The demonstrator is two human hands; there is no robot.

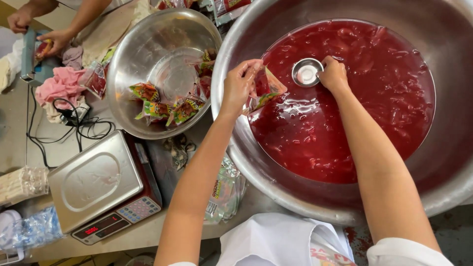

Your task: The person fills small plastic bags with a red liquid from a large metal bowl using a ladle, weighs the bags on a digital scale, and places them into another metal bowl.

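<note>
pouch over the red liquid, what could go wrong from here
1. The left hand holds the open pouch tilted above the red liquid; it could slip in or spill down the outside.
2. The right hand holds the small metal cup at the surface; a hasty pour might miss the narrow opening and splash.
3. Drips carried past the big basin's rim may reach the scale and empty pouches on the table.

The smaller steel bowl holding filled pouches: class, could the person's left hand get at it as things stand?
Probably yes: the smaller steel bowl sits open beside the left hand, nothing between, though that hand holds a pouch.
</note>
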